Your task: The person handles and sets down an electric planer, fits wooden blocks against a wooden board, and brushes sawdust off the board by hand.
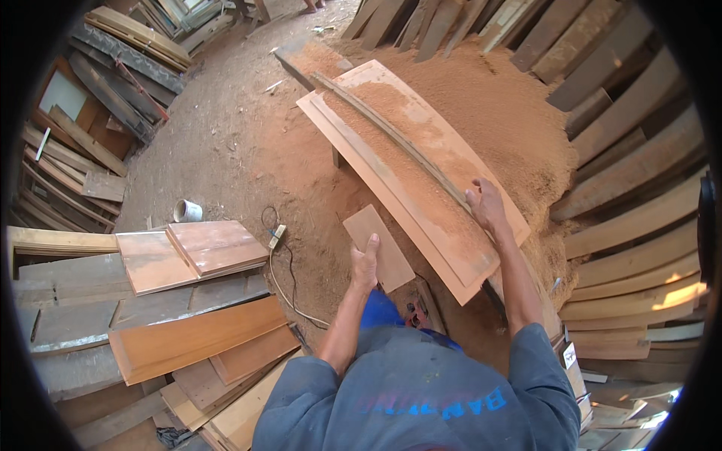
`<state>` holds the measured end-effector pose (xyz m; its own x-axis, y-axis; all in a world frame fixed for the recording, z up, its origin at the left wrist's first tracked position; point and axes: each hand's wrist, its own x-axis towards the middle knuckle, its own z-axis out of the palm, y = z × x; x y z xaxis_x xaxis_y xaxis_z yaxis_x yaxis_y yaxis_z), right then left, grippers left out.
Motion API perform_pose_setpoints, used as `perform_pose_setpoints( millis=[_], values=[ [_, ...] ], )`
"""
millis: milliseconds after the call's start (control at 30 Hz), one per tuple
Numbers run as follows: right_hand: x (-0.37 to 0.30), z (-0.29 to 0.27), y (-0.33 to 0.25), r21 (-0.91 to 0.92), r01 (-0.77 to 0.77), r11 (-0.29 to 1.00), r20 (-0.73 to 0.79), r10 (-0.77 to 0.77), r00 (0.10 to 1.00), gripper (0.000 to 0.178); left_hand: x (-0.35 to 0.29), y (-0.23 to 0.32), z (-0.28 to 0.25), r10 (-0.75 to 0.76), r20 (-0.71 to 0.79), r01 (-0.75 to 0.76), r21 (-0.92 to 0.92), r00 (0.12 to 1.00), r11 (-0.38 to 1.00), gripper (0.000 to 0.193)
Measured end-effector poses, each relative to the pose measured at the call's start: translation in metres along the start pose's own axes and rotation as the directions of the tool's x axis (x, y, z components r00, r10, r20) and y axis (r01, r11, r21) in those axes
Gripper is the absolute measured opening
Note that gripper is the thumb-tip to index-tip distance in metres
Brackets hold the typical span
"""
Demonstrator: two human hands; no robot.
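Wooden strip (407, 143) could slip, given sawdust (376, 141) on panel (460, 144); right hand (489, 208) at near end, grip unclear; left hand (365, 266) pinching board (386, 249).

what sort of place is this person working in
Probably a woodworking shop: orange-brown sawdust is piled on the ground, wooden planks line the right side, and a large wooden panel is strewn with more sawdust.

- Long rectangular pinkish-tan wooden panel (455, 143), centre of the frame, mottled with orange-brown powdery sawdust (385, 101)
- Thin grey-brown wooden strip (398, 138), upper centre
- Small plain light-brown rectangular board (389, 257), centre
- Grey-blue cloth shirt (429, 379), bottom centre, blue and reddish lettering
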<state>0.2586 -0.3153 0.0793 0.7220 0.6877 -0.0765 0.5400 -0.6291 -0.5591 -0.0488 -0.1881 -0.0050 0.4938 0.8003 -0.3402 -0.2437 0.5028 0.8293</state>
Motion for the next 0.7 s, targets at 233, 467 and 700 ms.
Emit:
perform_pose_setpoints(
  millis=[233, 467, 700],
  values=[
    [0.062, 0.093, 0.022, -0.230, -0.155, 0.961, -0.142, 0.125, 0.982, 0.046, 0.046, -0.067, -0.006, -0.119, -0.185, 0.108, -0.068, 0.976, 0.992, 0.054],
    [0.068, 0.103, 0.026, -0.244, -0.216, 0.946, -0.152, 0.182, 0.971, 0.044, 0.041, -0.085, 0.013, -0.067, -0.138, 0.058, -0.075, 0.988, 0.996, 0.061],
    [0.067, 0.104, 0.031, -0.223, -0.143, 0.964, -0.176, 0.105, 0.979, 0.041, 0.051, -0.086, 0.018, -0.059, -0.163, 0.060, 0.003, 0.985, 0.998, 0.066]
  ],
)
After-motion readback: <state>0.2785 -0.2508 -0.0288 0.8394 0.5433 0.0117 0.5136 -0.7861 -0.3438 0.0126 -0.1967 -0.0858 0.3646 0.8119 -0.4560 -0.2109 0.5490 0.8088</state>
